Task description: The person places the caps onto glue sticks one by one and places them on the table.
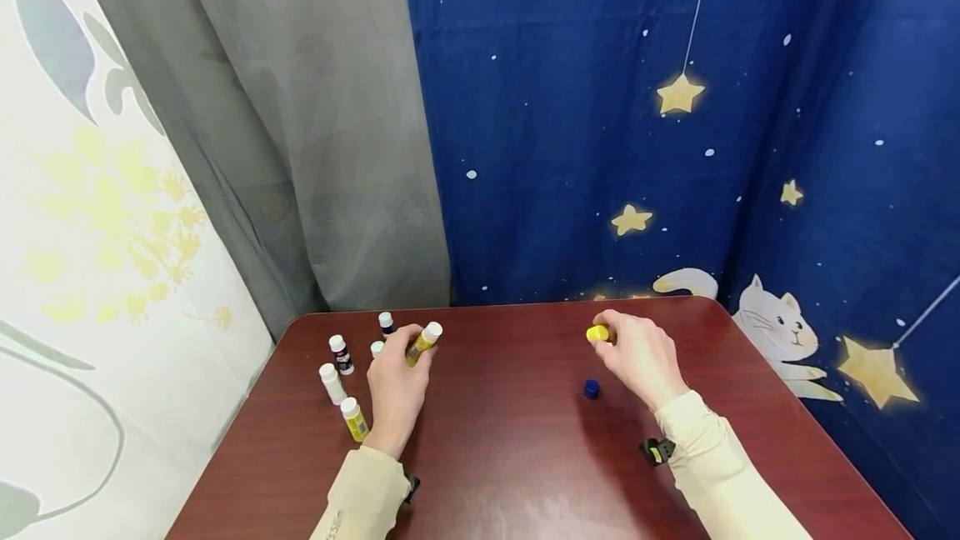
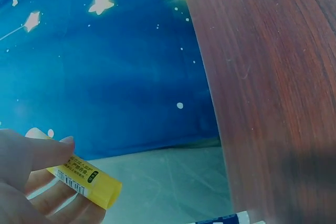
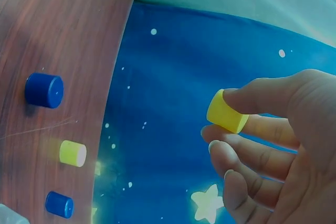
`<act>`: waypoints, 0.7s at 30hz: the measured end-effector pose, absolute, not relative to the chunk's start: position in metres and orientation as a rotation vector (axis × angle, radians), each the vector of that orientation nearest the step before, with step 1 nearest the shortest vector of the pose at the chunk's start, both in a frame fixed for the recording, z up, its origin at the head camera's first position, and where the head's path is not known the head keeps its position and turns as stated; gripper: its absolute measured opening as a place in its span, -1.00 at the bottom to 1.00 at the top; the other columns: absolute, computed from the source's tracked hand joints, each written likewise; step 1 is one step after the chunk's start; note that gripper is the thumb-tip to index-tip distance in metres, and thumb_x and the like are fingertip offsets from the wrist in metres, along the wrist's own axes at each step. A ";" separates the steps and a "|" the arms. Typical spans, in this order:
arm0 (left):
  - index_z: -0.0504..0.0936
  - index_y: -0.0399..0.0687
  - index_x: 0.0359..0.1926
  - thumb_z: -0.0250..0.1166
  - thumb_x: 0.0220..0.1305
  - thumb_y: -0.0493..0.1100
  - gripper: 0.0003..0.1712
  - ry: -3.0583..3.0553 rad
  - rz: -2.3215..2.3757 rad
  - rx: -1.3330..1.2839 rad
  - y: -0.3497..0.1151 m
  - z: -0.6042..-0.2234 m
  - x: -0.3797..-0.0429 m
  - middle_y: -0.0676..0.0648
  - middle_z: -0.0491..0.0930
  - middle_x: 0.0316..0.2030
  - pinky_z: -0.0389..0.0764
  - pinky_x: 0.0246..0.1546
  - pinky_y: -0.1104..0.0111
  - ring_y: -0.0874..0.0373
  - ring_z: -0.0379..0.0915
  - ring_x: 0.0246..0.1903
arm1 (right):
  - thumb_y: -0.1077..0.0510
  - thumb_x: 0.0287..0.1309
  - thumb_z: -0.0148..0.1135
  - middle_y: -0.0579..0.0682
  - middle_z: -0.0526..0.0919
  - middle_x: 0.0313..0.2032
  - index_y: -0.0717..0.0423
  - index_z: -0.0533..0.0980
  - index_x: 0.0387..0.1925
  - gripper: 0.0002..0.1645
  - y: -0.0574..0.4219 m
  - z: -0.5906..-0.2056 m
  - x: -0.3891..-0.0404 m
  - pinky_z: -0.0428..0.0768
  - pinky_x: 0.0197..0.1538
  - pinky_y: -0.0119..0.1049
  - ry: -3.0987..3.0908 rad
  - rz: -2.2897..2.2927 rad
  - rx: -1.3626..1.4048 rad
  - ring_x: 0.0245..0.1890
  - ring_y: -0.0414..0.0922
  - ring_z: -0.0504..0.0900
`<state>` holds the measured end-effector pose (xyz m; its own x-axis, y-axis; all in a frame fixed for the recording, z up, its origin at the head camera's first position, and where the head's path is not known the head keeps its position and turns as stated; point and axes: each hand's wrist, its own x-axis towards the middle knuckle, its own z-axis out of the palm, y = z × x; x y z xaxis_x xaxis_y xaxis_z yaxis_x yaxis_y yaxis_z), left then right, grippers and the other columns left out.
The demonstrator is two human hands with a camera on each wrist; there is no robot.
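My left hand (image 1: pixel 396 390) grips a yellow glue stick (image 1: pixel 422 347) above the left half of the table, its white top uncovered and tilted up to the right. In the left wrist view the thumb presses on the label of the glue stick (image 2: pixel 86 179), with fingers behind it. On the other side, my right hand (image 1: pixel 642 357) pinches a yellow cap (image 3: pixel 227 112) between thumb and fingers, raised above the table. Below that hand a blue cap (image 1: pixel 592 389) rests on the tabletop.
Several uncapped glue sticks stand at the table's left side, among them a yellow one (image 1: pixel 355 420), a white one (image 1: pixel 332 384) and a dark one (image 1: pixel 341 355). The right wrist view shows a second yellow cap (image 3: pixel 73 153) and another blue cap (image 3: pixel 59 204). Curtains (image 1: pixel 555 148) hang behind the table (image 1: pixel 502 440).
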<state>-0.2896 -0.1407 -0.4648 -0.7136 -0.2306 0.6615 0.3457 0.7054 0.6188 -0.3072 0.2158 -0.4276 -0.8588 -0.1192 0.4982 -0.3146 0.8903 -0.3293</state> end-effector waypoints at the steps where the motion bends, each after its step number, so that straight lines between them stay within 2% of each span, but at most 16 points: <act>1: 0.67 0.02 -0.03 0.56 0.11 -0.21 -0.61 -2.154 -0.966 -0.099 -0.140 -0.464 -0.289 -0.01 0.69 -0.12 0.61 -0.03 0.08 0.04 0.62 -0.15 | 0.03 0.11 0.49 -0.12 0.73 -0.36 -0.10 0.67 -0.16 -0.75 0.215 -0.426 -0.307 0.53 -0.52 -0.18 -2.575 0.568 0.320 -0.53 -0.15 0.57; 10: 0.69 0.02 -0.01 0.57 0.09 -0.23 -0.59 -2.139 -0.876 -0.183 -0.135 -0.457 -0.286 -0.01 0.66 -0.15 0.63 -0.09 0.06 0.08 0.61 -0.19 | 0.04 0.06 0.53 -0.13 0.73 -0.36 -0.12 0.67 -0.16 -0.72 0.205 -0.415 -0.305 0.59 -0.47 -0.15 -2.529 0.606 0.353 -0.44 -0.13 0.63; 21: 0.71 0.01 -0.04 0.57 0.07 -0.25 -0.60 -2.150 -0.799 -0.245 -0.123 -0.452 -0.285 0.01 0.66 -0.17 0.63 -0.16 0.12 0.09 0.62 -0.20 | 0.05 0.06 0.51 -0.20 0.68 -0.41 -0.17 0.67 -0.16 -0.73 0.192 -0.411 -0.307 0.50 -0.52 -0.22 -2.492 0.655 0.391 -0.48 -0.20 0.58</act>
